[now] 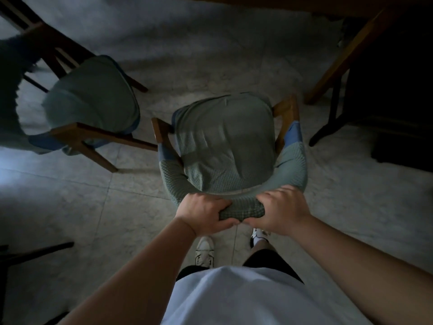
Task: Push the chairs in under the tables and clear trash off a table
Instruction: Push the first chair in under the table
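Nearest the camera, white shirt, dark shorts and two pale shoes point(205, 252) planted on the tiled floor point(70, 207). Just ahead, left hand point(206, 213) and right hand point(282, 211) side by side, both clamped around the padded top of the backrest of the near chair point(225, 146), fingers curled over the front, thumbs tucked under at the rear, green fabric bunched between them. Beyond the hands, green waffle-weave cover over seat and curved back, blue trim at the sides, wooden arm posts showing left and right. Probably a moderate weight: rigid wooden frame, soft loose cover likely to slip or twist under a shallow grip, so best held deep enough to feel the solid rail beneath the padding, as appears to be the case now. Likely to slide rather than roll, legs prone to catching on tile joints; a low, level push seems wiser than a tip forward. Off to the left, second chair point(93, 99) in matching cover, angled away and well apart from the first, also not tucked in. Farthest, dark underside of the bench point(281, 5) along the top edge, its slanted wooden leg point(346, 57) at right; near chair short of it, seat facing the open gap.
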